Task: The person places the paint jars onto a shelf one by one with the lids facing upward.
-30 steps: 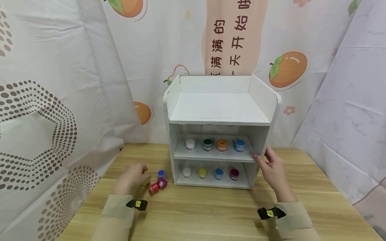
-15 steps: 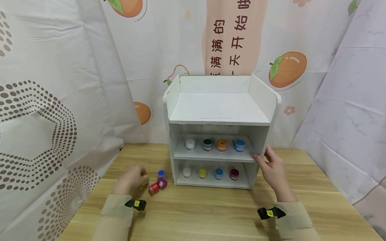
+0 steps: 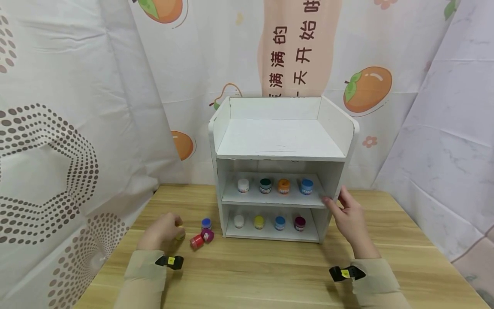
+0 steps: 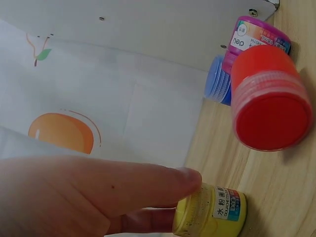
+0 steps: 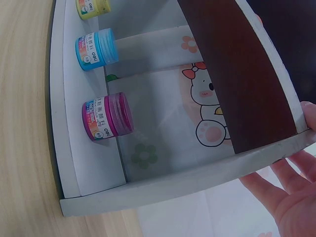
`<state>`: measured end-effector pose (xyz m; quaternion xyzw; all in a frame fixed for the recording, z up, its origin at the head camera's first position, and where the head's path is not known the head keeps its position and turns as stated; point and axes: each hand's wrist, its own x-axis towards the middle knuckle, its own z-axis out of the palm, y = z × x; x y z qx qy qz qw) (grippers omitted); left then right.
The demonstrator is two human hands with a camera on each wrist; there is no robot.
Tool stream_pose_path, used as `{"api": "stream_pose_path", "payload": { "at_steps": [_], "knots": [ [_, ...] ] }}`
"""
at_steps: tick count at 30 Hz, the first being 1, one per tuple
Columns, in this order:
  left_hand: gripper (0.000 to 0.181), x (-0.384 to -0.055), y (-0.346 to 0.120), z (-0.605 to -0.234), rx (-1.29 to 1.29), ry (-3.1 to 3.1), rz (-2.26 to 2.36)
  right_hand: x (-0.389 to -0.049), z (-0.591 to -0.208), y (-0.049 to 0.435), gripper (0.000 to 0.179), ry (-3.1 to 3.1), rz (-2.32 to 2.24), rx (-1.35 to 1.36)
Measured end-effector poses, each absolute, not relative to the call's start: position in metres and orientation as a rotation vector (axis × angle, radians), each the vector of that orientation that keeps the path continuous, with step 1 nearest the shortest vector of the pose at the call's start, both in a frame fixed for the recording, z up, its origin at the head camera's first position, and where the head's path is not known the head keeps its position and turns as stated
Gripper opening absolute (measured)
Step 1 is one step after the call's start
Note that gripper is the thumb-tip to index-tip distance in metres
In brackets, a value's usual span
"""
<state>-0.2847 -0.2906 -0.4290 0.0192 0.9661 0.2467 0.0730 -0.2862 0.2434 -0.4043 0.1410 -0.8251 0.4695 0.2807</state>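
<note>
My left hand (image 3: 160, 231) pinches a yellow paint jar (image 4: 224, 211) by its lid end, and the jar stands upright on the table at the left. Beside it a red paint jar (image 3: 196, 241) lies on its side, close to a magenta jar (image 3: 207, 235) and a blue jar (image 3: 206, 223). At the right of the white shelf unit (image 3: 283, 137) my right hand (image 3: 350, 221) grips the side panel. Its thumb sits at the front edge by the middle shelf; in the right wrist view, the fingers reach around the outer side.
Several paint jars stand in a row on the middle shelf, among them an orange jar (image 3: 283, 186). Another row on the bottom shelf ends with a dark magenta jar (image 3: 299, 223). A printed curtain (image 3: 239, 47) hangs behind the wooden table (image 3: 251, 274).
My left hand has closed its fingers on the yellow jar and shifted it slightly left, away from the red one. The right hand keeps its place on the shelf unit.
</note>
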Motion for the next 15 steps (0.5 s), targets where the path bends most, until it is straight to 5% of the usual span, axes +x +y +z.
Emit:
{"api": "stream_pose_path", "payload": {
  "at_steps": [15],
  "knots": [
    [0.011, -0.2868, -0.2883, -0.4318, 0.048, 2.964, 0.725, -0.2868, -0.4058, 0.2444, 0.061, -2.212, 1.259, 0.38]
  ]
}}
